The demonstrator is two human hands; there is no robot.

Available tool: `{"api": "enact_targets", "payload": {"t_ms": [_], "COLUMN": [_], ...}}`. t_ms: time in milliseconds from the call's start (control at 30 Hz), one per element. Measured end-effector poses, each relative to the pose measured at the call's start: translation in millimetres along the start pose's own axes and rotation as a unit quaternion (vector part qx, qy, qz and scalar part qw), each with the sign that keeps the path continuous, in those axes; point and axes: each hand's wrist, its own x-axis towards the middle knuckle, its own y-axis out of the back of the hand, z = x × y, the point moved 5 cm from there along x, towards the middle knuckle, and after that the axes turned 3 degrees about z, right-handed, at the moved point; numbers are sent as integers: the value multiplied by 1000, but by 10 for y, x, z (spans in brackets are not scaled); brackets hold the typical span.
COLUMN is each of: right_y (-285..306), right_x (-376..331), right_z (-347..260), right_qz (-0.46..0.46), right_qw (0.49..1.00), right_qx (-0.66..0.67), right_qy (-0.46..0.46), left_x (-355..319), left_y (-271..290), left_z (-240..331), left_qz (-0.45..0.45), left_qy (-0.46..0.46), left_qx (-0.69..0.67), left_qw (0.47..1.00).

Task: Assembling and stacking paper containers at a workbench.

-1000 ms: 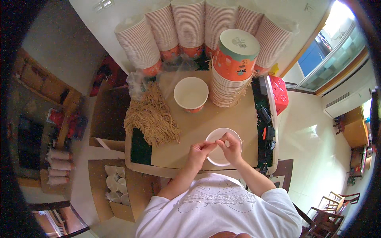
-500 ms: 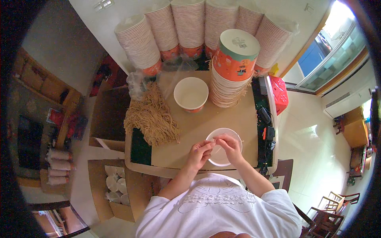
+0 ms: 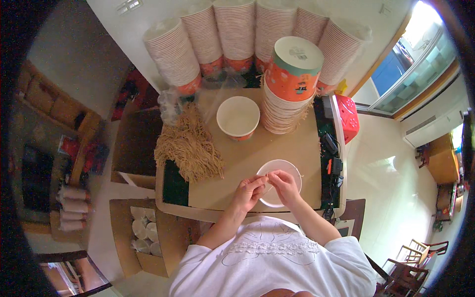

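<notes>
My left hand (image 3: pixel 250 192) and my right hand (image 3: pixel 285 186) meet with pinched fingertips over a white paper tub (image 3: pixel 271 198) near the table's front edge. Between the fingertips is a thin cord, mostly hidden by the fingers. A short bit of cord (image 3: pixel 303 175) pokes out at the tub's right rim. Farther left lies a heap of tan cords (image 3: pixel 190 143). Beyond my hands stands another open paper tub (image 3: pixel 238 116), white inside. To its right, an orange and green tub (image 3: pixel 293 74) sits upside down on a stack of tubs (image 3: pixel 282 111) with cords hanging at its side.
Tall plastic-wrapped stacks of tubs (image 3: pixel 235 37) line the back of the table. Black adapters and cables (image 3: pixel 332 166) lie along the right edge, beside a red plastic stool (image 3: pixel 348 119). An open cardboard box (image 3: pixel 153 265) with wrapped white tubs stands at the floor's left.
Both hands stay over the tub with fingertips together. Only the fingers have shifted slightly; the tubs and the cord heap have not moved.
</notes>
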Motion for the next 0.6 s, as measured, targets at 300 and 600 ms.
{"api": "enact_targets", "payload": {"t_ms": [300,600], "right_y": [-75,30], "right_x": [-9,41], "right_z": [-120,-771], "right_qz": [1,58], "right_qw": [997,987], "right_qx": [-65,81], "right_qy": [38,124], "left_x": [4,-10], "left_y": [38,27], "left_z": [-16,161], "left_qz": [24,68], "left_qy": [-12,-178], "left_qx": [17,206], "left_qw": [999,960]}}
